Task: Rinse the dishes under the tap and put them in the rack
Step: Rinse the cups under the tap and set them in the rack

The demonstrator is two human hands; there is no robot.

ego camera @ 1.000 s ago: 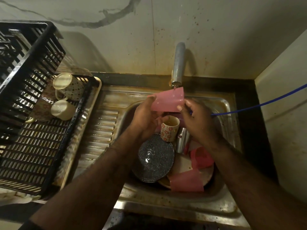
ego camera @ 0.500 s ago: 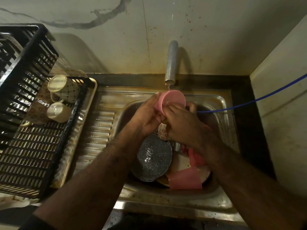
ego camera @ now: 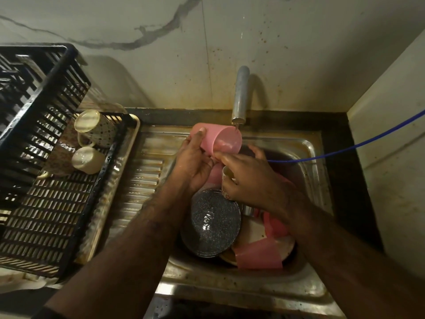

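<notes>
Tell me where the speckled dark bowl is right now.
In the head view, the speckled dark bowl lies in the sink, left of the pink items, just below both hands.

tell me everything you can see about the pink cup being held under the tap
The pink cup looks like smooth matte plastic, tapered, with no handle showing. It is tipped on its side, mouth facing right and toward the camera, rim just under the tap spout. The left hand grips its base and wall; the right hand touches its lower rim with its fingers.
</notes>
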